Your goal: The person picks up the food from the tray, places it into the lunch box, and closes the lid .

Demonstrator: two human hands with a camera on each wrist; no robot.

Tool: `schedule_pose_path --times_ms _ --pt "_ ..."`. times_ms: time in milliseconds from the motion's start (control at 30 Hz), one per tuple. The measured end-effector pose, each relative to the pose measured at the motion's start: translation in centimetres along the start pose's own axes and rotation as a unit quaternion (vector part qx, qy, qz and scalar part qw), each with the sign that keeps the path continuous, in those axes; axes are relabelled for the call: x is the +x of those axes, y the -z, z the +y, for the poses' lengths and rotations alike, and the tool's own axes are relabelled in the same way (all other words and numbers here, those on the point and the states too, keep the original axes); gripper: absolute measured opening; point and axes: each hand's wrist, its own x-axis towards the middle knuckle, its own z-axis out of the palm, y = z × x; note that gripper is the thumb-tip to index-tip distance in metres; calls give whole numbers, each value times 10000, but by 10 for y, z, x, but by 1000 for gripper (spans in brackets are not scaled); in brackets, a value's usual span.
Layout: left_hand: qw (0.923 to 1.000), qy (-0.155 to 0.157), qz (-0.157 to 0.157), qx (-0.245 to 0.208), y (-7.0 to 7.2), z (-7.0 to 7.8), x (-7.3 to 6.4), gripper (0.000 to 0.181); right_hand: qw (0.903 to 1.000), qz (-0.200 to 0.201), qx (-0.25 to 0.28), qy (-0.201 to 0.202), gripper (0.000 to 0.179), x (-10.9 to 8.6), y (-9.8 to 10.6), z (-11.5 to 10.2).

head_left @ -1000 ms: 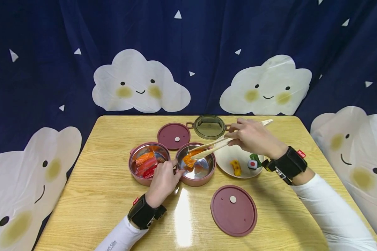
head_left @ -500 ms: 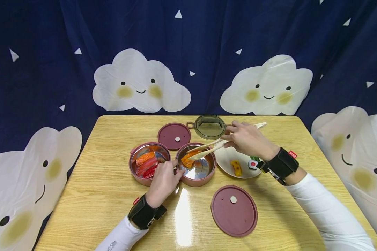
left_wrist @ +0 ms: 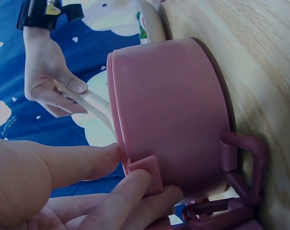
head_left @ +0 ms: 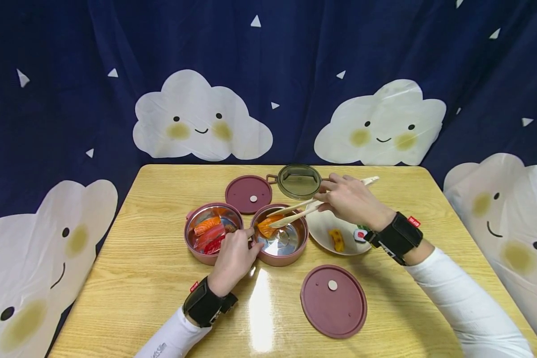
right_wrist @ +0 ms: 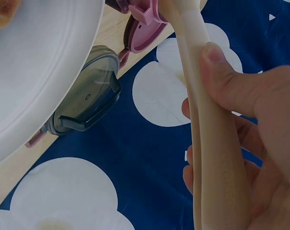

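Observation:
My left hand (head_left: pixel 234 261) pinches the rim of the right-hand pink pot (head_left: pixel 281 260); in the left wrist view its thumb lies on the rim and its fingers (left_wrist: pixel 135 184) curl under a small tab. My right hand (head_left: pixel 352 200) grips beige tongs (right_wrist: pixel 214 143), thumb on one arm and fingers on the other. The tong tips reach into this pot, at an orange salmon sushi piece (head_left: pixel 265 228) by its left inner wall. Just left stands another pink pot (head_left: pixel 202 256), holding an orange salmon piece (head_left: pixel 207 225) and red pieces (head_left: pixel 210 238).
A white plate (head_left: pixel 317 233) at the right bears a yellow piece (head_left: pixel 336 239) and a sushi roll (head_left: pixel 360 234). Maroon lids lie behind the pots (head_left: pixel 241 194) and in front (head_left: pixel 333 308). A smoky clear lid (head_left: pixel 299 181) lies at the table's back.
My right hand and the tongs have shifted a little left and down, and the salmon piece has moved slightly left in the pot. My left hand stays put.

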Motion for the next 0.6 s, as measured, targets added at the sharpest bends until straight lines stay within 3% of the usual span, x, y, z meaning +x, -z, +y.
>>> schedule_pose_path --times_ms 600 --pt "9999 -24 29 118 0 1 -1 34 9998 4 -196 59 27 2 3 -3"
